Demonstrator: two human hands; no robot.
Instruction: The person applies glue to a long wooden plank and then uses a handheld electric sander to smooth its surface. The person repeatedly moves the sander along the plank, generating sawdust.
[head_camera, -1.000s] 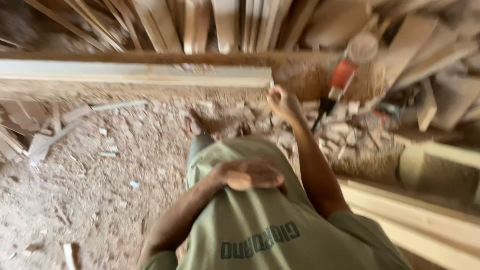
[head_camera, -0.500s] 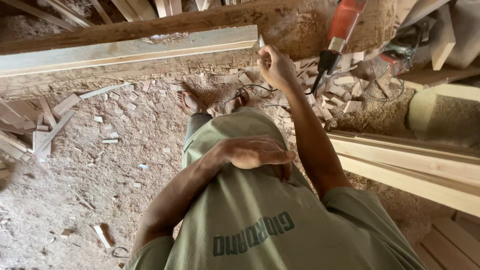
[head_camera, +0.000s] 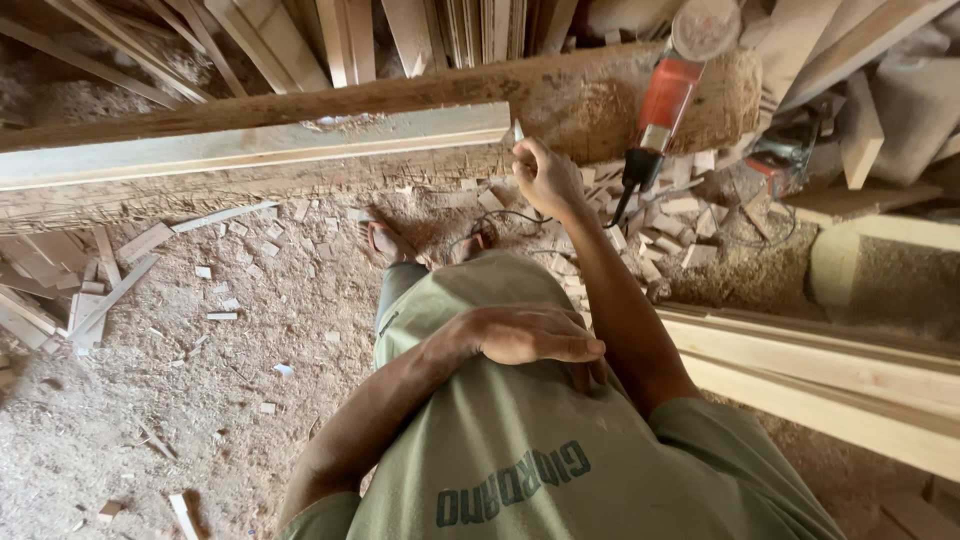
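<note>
Plank end (right hand touching)

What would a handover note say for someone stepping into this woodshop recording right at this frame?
Left hand: empty, resting flat on the person's own green shirt at the waist.
Right hand: stretched forward, fingers at the right end of the pale planed plank; whether it holds something small cannot be told.
The plank lies lengthwise on a rough old beam. A red power tool leans just right of the hand, untouched.
Offcuts and sawdust cover the floor; more pale planks lie at the right.
</note>
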